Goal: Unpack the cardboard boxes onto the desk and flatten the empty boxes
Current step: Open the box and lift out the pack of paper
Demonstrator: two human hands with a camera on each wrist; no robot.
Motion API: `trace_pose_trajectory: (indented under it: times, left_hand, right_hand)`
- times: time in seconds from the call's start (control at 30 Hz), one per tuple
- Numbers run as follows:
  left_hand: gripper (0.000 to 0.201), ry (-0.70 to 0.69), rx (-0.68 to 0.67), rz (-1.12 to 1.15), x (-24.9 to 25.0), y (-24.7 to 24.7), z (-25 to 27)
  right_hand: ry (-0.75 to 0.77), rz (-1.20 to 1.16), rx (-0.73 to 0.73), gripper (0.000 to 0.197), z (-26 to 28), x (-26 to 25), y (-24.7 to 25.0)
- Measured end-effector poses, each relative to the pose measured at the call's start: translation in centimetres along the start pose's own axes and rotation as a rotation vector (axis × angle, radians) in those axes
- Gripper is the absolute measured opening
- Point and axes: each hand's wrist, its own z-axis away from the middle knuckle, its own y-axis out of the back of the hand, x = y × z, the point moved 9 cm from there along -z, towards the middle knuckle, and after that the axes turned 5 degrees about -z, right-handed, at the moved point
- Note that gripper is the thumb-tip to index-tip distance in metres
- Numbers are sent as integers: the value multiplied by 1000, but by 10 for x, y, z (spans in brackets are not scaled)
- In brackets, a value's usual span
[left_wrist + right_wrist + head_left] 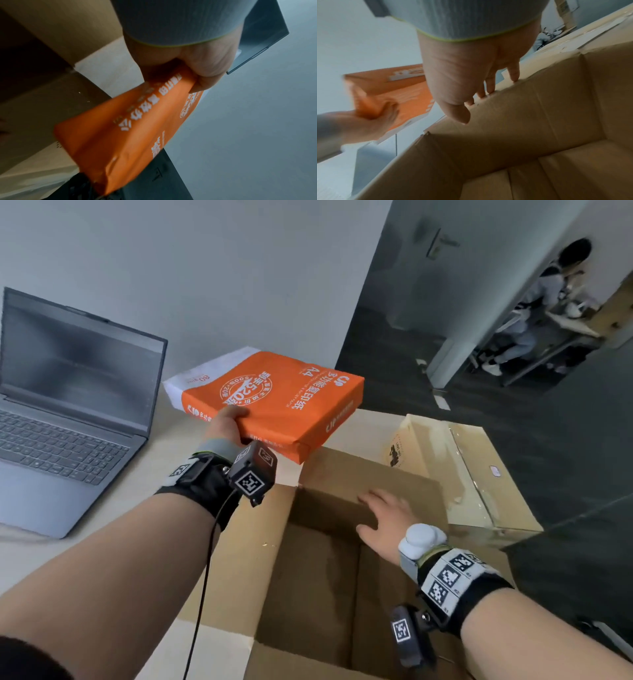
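My left hand [227,424] grips one corner of an orange ream of A4 paper [284,402] and holds it in the air over the desk [164,446], past the box's far left corner. The left wrist view shows the ream [120,135] clamped between thumb and fingers of that hand [197,67]. An open cardboard box [329,570] stands below me, its inside bare where I can see it. My right hand [383,518] hangs over the box opening with straight, spread fingers [491,83] close to the far wall's rim [522,83].
An open grey laptop [68,405] sits on the desk at the left. A second, taped cardboard box [472,474] stands behind the open one at the right. Beyond a glass partition, a person [544,302] sits at a table. Dark floor lies to the right.
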Motion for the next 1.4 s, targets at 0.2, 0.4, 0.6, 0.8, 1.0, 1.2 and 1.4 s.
trace_pose_trajectory:
  times: [0.2, 0.4, 0.6, 0.8, 1.0, 1.2, 1.4]
  left_hand:
    - [13, -36, -18, -170, -8, -38, -39]
    - [45, -62, 92, -545, -20, -36, -88]
    - [48, -119, 81, -999, -26, -49, -119]
    - [74, -90, 15, -1303, -40, -49, -131]
    - [86, -98, -34, -1314, -53, -37, -136]
    - [57, 4, -50, -880, -53, -39, -91]
    - [30, -255, -85, -1121, -28, -54, -10]
  right_hand:
    - [-22, 101, -53, 68, 7, -7, 0]
    - [-5, 142, -47, 72, 10, -8, -2]
    - [34, 145, -41, 76, 8, -5, -2]
    - [49, 151, -27, 82, 6, 0, -6]
    - [60, 160, -20, 86, 2, 2, -10]
    - [62, 154, -31, 91, 2, 3, -11]
    - [94, 143, -52, 93, 3, 4, -9]
